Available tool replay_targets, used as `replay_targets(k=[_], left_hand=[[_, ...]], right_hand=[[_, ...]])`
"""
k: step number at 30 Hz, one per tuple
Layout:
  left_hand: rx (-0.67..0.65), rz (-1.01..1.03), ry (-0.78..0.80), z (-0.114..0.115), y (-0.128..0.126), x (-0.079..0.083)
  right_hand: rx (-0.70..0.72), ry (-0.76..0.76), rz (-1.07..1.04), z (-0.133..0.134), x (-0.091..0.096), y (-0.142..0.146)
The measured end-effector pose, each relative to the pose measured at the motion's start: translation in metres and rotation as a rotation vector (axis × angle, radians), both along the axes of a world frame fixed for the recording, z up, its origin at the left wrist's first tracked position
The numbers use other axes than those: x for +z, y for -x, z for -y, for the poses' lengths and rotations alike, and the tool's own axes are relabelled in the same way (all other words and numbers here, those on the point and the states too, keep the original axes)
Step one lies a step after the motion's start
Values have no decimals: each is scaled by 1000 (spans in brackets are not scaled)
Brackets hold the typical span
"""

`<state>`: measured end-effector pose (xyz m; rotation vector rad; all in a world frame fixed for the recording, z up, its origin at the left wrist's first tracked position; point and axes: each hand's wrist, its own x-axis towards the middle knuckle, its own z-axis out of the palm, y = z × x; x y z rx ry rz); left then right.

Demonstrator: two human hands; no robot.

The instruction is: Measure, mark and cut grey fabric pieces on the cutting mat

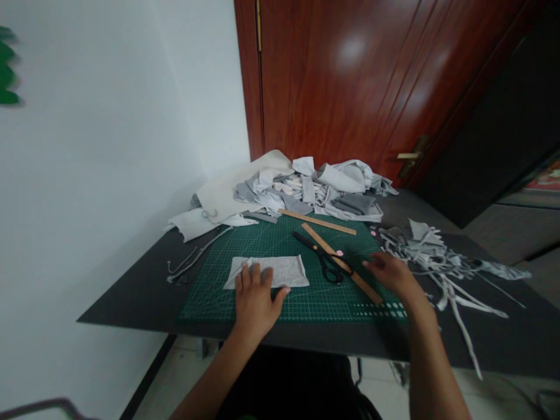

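A rectangular grey fabric piece [280, 270] lies on the green cutting mat [271, 242]. My left hand [256, 298] rests flat on its near edge, fingers stretched out and slightly apart. My right hand [391, 272] hovers over the mat's right side, fingers extended toward the black scissors [326, 258] and touching or just above the wooden ruler [341, 262] that lies across them. A pink chalk piece [339, 254] sits by the scissors' handles. It holds nothing that I can see.
A second wooden ruler [317, 221] lies at the mat's far edge. A heap of grey and white fabric [306, 186] sits at the back of the dark table [131, 291]. Cut strips and scraps [441, 262] spread at the right. A red-brown door [350, 76] stands behind.
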<state>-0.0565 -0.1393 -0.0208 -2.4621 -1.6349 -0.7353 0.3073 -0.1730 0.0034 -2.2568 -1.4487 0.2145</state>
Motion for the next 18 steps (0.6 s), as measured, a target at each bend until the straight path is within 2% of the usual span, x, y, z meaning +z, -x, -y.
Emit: replay_targets(k=[3,6,10,18], left_hand=[[-10,-10,-22,0,-1,-3],[-61,-18,-35,0,0,-6],[-127,-23,5,0,0,-6],[-179,-28,40,6,-2,9]], right_hand=[[132,160,30,0,-5,12],[128,234,130,0,-9,26],[82,248,121,0,-12,29],[53,277,-14,-8,-5,22]])
